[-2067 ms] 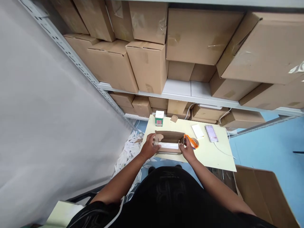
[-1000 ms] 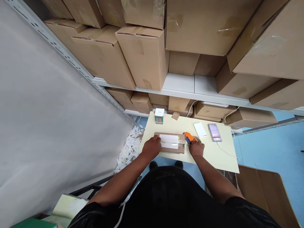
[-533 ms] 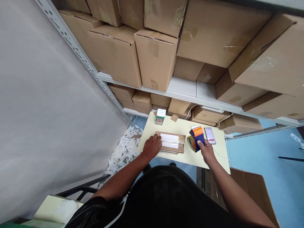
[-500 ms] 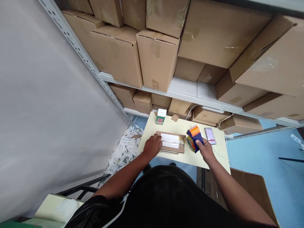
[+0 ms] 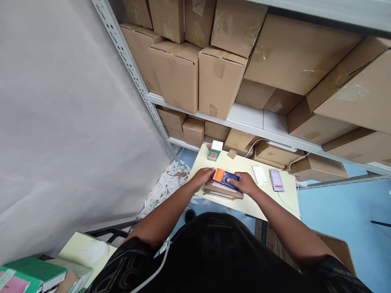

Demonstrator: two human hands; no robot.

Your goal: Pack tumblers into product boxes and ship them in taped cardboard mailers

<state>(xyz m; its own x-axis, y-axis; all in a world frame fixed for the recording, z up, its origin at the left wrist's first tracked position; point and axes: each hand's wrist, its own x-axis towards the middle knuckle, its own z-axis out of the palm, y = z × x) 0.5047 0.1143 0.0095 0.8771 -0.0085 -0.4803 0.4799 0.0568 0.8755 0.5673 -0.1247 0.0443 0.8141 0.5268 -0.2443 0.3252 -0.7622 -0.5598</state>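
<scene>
tape dispenser (image 5: pixel 231 180) now over the box (image 5: pixel 229 192)
my right hand (image 5: pixel 247 183) grips it, so it now reaches my left hand (image 5: pixel 203 177), whose hold i can't tell.

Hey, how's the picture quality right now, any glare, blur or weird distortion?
Head view: fairly even light, with the cardboard boxes darker deep in the shelf; head view: clear tape glints at upper right; head view: the shelf post slants, perhaps from a wide lens or tilt; head view: the phone is pixelated; head view: the tape dispenser looks reasonably sharp.
</scene>
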